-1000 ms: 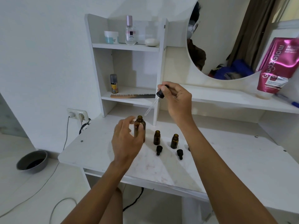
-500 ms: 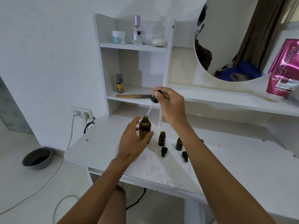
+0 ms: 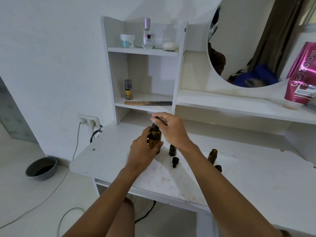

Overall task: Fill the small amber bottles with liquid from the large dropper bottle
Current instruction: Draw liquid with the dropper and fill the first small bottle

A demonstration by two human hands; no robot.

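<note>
Left hand (image 3: 143,151) - fingers wrapped round large dropper bottle (image 3: 154,140), upright on surface (image 3: 256,177). Right hand (image 3: 171,129) pinches dropper cap (image 3: 156,120) at neck, seemingly seated. Small amber bottles (image 3: 172,150) uncapped beside right wrist - forearm sweep could topple them.

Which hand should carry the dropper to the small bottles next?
Right, probably: the right hand pinches the dropper cap, the small bottles stand on its side, and the left hand holds the big bottle steady.
</note>
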